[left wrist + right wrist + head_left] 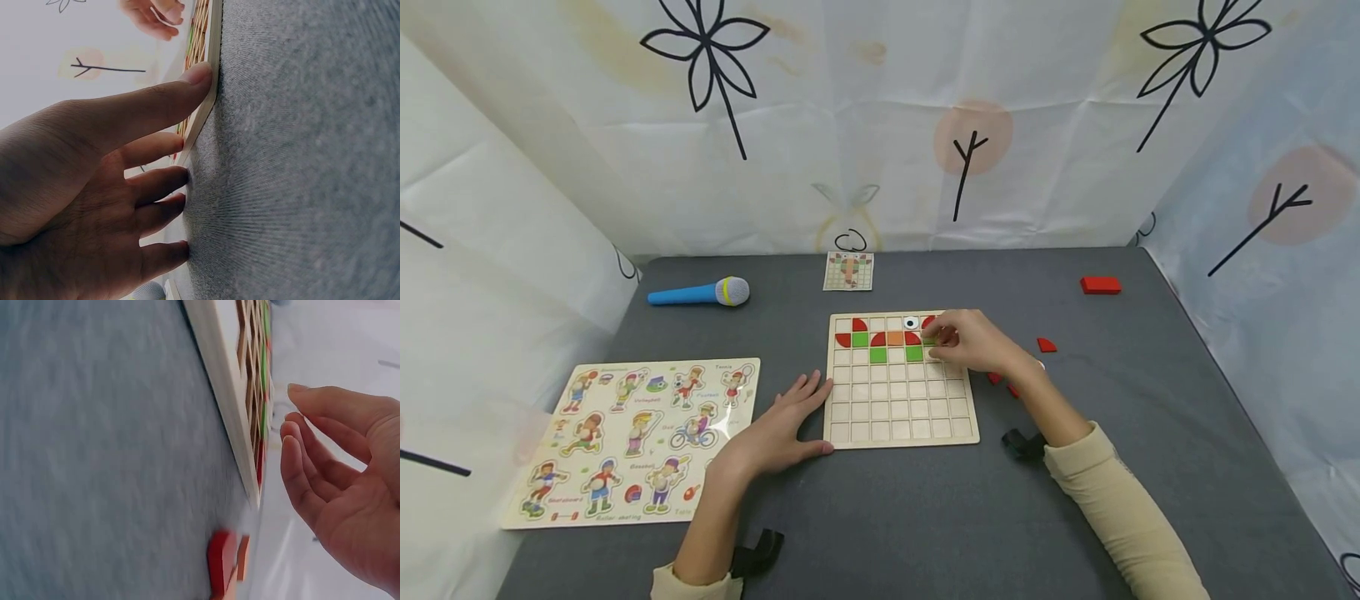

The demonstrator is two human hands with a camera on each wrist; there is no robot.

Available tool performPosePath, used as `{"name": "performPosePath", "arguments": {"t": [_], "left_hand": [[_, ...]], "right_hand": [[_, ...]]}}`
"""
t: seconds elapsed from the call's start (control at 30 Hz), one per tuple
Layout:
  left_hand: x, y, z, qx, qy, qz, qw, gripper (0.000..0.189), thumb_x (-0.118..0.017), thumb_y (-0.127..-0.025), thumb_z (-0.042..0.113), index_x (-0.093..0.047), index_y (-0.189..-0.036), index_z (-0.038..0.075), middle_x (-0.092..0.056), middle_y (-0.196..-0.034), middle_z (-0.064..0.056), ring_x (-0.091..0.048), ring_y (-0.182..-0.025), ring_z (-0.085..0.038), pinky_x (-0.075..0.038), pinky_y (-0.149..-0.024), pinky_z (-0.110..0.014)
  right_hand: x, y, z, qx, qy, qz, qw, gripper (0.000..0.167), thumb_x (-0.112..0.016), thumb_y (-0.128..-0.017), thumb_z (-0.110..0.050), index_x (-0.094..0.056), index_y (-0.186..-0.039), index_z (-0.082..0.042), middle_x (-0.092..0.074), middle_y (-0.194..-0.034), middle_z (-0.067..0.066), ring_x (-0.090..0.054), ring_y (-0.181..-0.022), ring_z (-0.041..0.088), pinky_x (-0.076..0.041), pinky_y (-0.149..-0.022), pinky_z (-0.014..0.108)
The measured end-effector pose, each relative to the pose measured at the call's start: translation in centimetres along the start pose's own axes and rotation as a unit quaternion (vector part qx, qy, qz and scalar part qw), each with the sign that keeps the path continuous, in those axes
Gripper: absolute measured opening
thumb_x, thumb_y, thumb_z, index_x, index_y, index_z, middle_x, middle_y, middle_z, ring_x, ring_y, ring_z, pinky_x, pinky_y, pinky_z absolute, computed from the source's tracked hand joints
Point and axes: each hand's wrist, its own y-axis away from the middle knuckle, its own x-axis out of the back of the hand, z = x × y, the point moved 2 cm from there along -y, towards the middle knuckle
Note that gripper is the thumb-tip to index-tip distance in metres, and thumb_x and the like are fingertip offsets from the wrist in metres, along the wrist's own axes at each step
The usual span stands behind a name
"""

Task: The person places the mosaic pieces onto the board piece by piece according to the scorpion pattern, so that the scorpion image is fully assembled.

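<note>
A wooden grid board [898, 408] lies in the middle of the table. Its far rows hold red quarter-round tiles, green square tiles [877, 355], an orange square tile [895, 338] and an eye tile [911, 322]. My left hand [778, 429] rests at the board's left side, thumb against the near corner and fingers stretched along the edge. Over the far right corner hovers my right hand [973, 342], hiding some tiles there. The right wrist view shows its thumb [328, 403] apart from loosely bent fingers, nothing between them.
Right of the board lie a red quarter-round tile [1047, 345], more red pieces [994, 377] partly under the right wrist, and a red block [1101, 286] farther back. A patterned card [848, 272] is behind the board. At left are a toy microphone [696, 294] and a picture puzzle [662, 408].
</note>
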Motion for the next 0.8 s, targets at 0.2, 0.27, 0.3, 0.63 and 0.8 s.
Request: {"name": "performPosePath", "arguments": {"t": [0.2, 0.27, 0.3, 0.63, 0.8], "left_hand": [[0.1, 0.0, 0.1, -0.001, -0.001, -0.001, 1.0000, 0.095, -0.084, -0.096, 0.033, -0.031, -0.172, 0.008, -0.018, -0.182, -0.021, -0.010, -0.171, -0.046, -0.016, -0.132, -0.075], [0.1, 0.0, 0.0, -0.001, 0.000, -0.001, 1.0000, 0.096, -0.084, -0.096, 0.034, -0.031, -0.172, 0.009, -0.018, -0.182, -0.021, -0.010, -0.171, -0.046, -0.016, -0.132, -0.075], [0.0, 0.0, -0.1, -0.002, 0.002, -0.001, 1.0000, 0.096, -0.084, -0.096, 0.034, -0.031, -0.172, 0.009, -0.018, -0.182, -0.021, -0.009, -0.171, -0.046, -0.015, -0.132, -0.075], [-0.5, -0.3, -1.1, -0.038, 0.028, 0.019, 0.9987, 0.096, -0.083, -0.096, 0.043, -0.033, -0.172, 0.012, -0.019, -0.181, -0.023, -0.008, -0.171, -0.046, -0.015, -0.128, -0.081], [-0.4, -0.2, -0.7, -0.018, 0.017, 0.011, 0.9996, 0.095, -0.084, -0.096, 0.035, -0.032, -0.171, 0.009, -0.018, -0.182, -0.022, -0.008, -0.171, -0.046, -0.014, -0.131, -0.077]], "right_hand": [[1.8, 0.9, 1.3, -0.033, -0.009, 0.024, 0.9991, 0.030, -0.080, -0.096, -0.005, -0.077, -0.126, 0.001, -0.078, -0.121, 0.020, -0.076, -0.103, 0.031, -0.064, -0.091, 0.046], [2.3, 1.0, 1.9, -0.039, -0.010, 0.031, 0.9987, 0.031, -0.079, -0.097, -0.004, -0.076, -0.127, 0.002, -0.077, -0.122, 0.021, -0.075, -0.105, 0.033, -0.064, -0.093, 0.049], [2.5, 1.1, 2.1, -0.042, -0.011, 0.035, 0.9984, 0.031, -0.078, -0.097, -0.004, -0.076, -0.127, 0.003, -0.077, -0.122, 0.022, -0.075, -0.105, 0.034, -0.064, -0.094, 0.050], [4.1, 1.0, 4.4, -0.076, 0.001, 0.040, 0.9963, 0.036, -0.080, -0.095, -0.003, -0.074, -0.130, 0.001, -0.075, -0.128, 0.023, -0.071, -0.114, 0.038, -0.062, -0.097, 0.054], [4.7, 1.2, 5.8, -0.087, 0.006, 0.031, 0.9957, 0.039, -0.082, -0.093, -0.004, -0.074, -0.132, 0.001, -0.073, -0.132, 0.023, -0.068, -0.118, 0.039, -0.062, -0.095, 0.050]]}}
